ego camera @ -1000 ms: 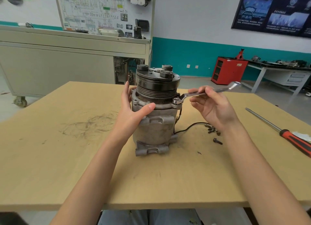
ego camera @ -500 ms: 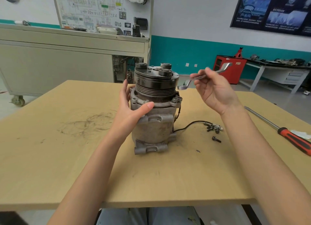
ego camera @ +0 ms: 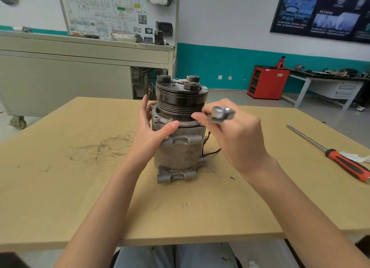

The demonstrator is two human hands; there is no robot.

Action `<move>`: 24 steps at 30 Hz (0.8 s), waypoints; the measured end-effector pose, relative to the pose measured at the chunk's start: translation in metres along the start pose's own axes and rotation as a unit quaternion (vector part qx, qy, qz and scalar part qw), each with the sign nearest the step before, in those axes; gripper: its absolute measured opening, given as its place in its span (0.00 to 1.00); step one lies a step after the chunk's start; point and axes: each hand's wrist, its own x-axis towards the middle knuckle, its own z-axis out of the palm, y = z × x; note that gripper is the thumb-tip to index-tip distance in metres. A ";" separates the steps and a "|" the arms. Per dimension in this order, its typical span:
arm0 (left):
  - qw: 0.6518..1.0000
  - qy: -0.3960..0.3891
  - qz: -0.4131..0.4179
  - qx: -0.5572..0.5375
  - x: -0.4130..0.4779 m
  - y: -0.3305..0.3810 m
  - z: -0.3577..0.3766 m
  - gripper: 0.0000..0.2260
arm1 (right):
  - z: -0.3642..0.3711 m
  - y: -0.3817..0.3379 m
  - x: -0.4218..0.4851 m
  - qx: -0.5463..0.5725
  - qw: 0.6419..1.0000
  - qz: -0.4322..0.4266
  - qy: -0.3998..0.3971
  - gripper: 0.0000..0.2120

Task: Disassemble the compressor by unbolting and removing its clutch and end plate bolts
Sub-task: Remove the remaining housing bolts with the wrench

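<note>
The left hand (ego camera: 148, 131) lies flat on the left side of the compressor (ego camera: 180, 153), with straight fingers behind it and the thumb stretched across the front rim. The right hand (ego camera: 238, 139) curls its fingers around a shiny metal wrench (ego camera: 222, 114), blurred, just right of the dark grooved pulley (ego camera: 180, 103). The compressor, of dull grey cast metal, stands upright in the middle of the scratched wooden table (ego camera: 60, 187).

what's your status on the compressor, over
Left hand bracing compressor. Right hand pinching wrench beside the pulley, far end hidden. Screwdriver off right, out of the way.
</note>
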 end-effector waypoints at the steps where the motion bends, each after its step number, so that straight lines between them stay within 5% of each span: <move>1: 1.000 -0.001 -0.002 0.000 0.001 -0.001 0.000 0.53 | 0.000 -0.002 0.000 -0.010 1.000 -0.012 0.000 0.12; 8: 1.000 0.009 0.001 -0.006 0.002 0.000 0.001 0.54 | 0.009 -0.011 -0.006 -0.106 0.991 -0.082 -0.004 0.09; 10: 1.000 -0.002 0.002 0.001 0.001 0.000 0.001 0.53 | 0.009 -0.001 -0.011 -0.042 0.998 -0.031 0.026 0.11; 12: 1.000 0.000 -0.004 0.001 0.000 0.001 0.000 0.53 | 0.008 0.010 -0.021 0.169 0.974 0.139 0.060 0.11; 14: 1.000 0.002 -0.002 -0.005 0.000 0.001 0.000 0.53 | 0.009 0.021 -0.028 0.429 0.829 0.351 0.074 0.11; 15: 1.000 0.002 0.001 -0.007 0.000 0.001 0.000 0.53 | 0.014 0.028 -0.030 0.508 0.749 0.419 0.077 0.12; 17: 1.000 0.001 0.003 -0.008 0.001 0.000 0.001 0.52 | 0.028 0.045 -0.031 0.587 0.643 0.488 0.064 0.14; 24: 1.000 0.000 0.003 -0.010 0.002 -0.002 0.000 0.53 | 0.065 0.088 -0.017 0.720 0.453 0.519 -0.087 0.22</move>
